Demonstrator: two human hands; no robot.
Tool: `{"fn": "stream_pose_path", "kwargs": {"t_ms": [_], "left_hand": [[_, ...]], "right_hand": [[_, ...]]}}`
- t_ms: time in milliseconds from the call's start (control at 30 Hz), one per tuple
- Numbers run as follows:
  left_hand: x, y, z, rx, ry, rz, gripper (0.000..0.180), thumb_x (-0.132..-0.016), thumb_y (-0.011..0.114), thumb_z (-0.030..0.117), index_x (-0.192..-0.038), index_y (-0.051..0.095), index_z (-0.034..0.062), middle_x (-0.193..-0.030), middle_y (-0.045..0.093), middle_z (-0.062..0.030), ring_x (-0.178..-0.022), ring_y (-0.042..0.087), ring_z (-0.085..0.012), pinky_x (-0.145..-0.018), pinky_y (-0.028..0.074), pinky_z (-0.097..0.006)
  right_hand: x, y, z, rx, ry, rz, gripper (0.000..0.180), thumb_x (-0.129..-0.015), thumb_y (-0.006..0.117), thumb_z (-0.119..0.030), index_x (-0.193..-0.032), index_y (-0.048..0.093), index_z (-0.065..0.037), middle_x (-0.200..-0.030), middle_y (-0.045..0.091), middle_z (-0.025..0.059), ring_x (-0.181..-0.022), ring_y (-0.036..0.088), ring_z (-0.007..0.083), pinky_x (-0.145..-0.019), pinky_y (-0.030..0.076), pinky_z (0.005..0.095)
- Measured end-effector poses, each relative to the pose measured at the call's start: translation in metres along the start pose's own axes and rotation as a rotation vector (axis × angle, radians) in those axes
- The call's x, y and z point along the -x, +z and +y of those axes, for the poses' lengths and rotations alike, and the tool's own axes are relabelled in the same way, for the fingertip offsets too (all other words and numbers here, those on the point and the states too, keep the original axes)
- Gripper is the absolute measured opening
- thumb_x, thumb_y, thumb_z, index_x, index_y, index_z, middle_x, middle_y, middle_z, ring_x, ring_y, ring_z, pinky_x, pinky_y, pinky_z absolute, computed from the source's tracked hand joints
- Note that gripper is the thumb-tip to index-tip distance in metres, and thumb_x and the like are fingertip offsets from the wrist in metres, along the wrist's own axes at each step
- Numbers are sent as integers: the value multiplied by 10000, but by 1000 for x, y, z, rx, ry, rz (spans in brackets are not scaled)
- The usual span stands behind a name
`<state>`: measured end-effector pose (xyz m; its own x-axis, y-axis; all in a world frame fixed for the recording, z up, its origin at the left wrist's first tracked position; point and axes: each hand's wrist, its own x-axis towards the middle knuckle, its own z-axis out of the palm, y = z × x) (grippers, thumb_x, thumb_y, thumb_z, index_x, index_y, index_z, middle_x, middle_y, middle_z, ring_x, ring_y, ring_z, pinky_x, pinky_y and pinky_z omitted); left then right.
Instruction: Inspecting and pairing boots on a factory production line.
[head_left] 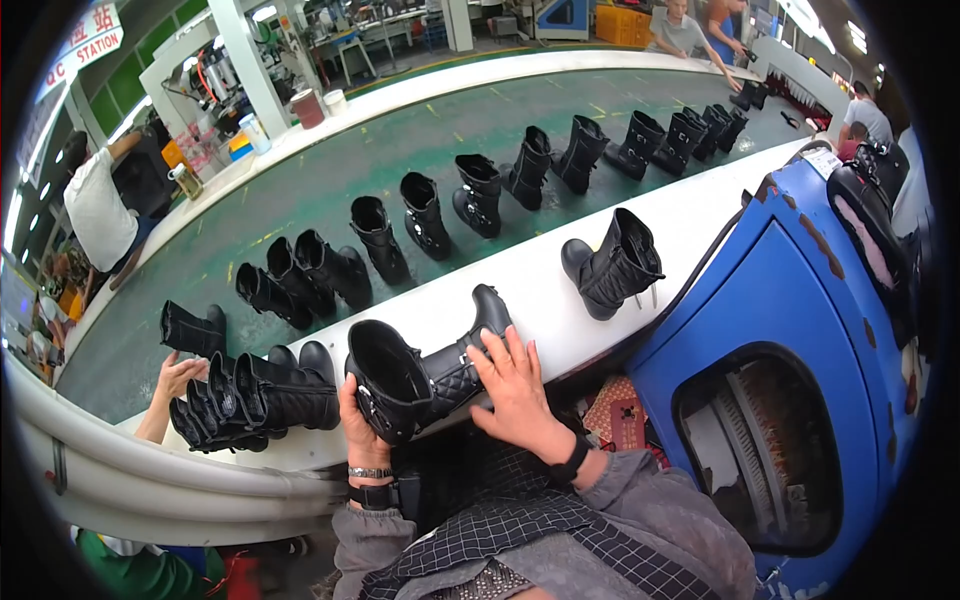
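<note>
My left hand (366, 428) grips a black ankle-high boot (388, 362) by its side, its wide opening tilted up toward me and buckles on its near face. Close against it lies a second black boot (450, 375) with a quilted shaft and small buckles, its toe pointing away. My right hand (515, 390) rests over this quilted boot with spread fingers, the fingertips near its ankle strap; whether they press on it I cannot tell. Farther right on the white ledge (540, 270) stands another black quilted boot (613, 265), upright.
Several black boots (378, 240) stand in a row on the green conveyor belt (310, 185). A cluster of boots (270, 390) is at left, beside another person's hand (180, 377). White pipes (180, 480) run lower left; a blue machine (760, 370) stands right. Other people work beyond.
</note>
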<state>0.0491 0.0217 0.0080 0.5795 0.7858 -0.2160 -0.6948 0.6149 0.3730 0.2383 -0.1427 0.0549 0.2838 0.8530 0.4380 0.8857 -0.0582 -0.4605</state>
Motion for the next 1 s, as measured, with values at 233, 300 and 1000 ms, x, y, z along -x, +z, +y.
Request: {"fn": "stream_pose_path", "kwargs": {"t_ms": [233, 300, 1000], "left_hand": [[20, -12, 7, -317, 148, -98, 476, -970, 507, 368, -1173, 547, -60, -1054, 645, -247, -895, 670, -347, -819, 574, -433], [21, -19, 6, -446, 267, -89, 428, -983, 495, 333, -1161, 555, -51, -1023, 650, -213, -889, 666, -329, -824, 573, -423], [0, 1, 17, -194, 168, 7, 412, -994, 449, 311, -1158, 578, -44, -1018, 682, -179, -897, 692, -288, -834, 575, -409]], "right_hand": [[-20, 19, 45, 119, -57, 380, 669, -615, 780, -191, -1213, 544, -7, -1265, 502, 173, -1230, 427, 397, -1017, 350, 491], [-22, 8, 63, 112, -6, 499, 584, -665, 755, -89, -1196, 529, 2, -1178, 571, 177, -1111, 534, 373, -979, 407, 451], [-44, 81, -57, -1243, 289, -377, 666, -1001, 414, -349, -1516, 162, -10, -1431, 382, 108, -1277, 426, 206, -1070, 339, 324]]}}
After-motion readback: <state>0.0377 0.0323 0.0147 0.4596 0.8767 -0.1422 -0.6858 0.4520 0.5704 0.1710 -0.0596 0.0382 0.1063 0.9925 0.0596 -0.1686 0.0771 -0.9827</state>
